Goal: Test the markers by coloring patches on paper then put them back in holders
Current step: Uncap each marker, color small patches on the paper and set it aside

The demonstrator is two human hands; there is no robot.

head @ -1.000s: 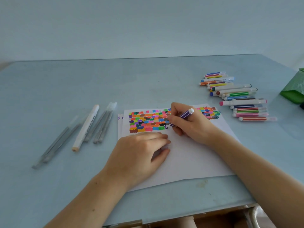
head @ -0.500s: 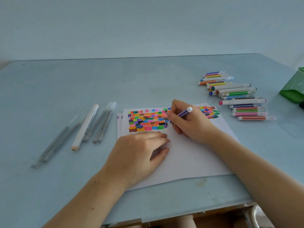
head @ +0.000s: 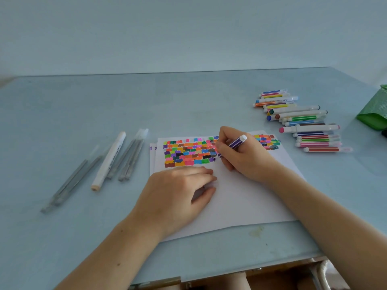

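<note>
purple striped marker (head: pixel 236 142) sits pinched in the right hand (head: pixel 243 158), tip at the crowded patches on the paper (head: pixel 240 197). left hand (head: pixel 178 195) rests flat, pinning the sheet. if it lifts, the paper could slide and smear purple across neighbouring patches.

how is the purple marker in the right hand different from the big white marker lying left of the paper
The purple marker has a slim purple barrel with pale stripes; the white marker is plain white with dark print and looks thicker and longer. The purple marker is gripped by the right hand and tilted over the colored patches on the paper; the white marker lies flat on the table, untouched, among gray pens. Both point roughly the same diagonal way.
</note>
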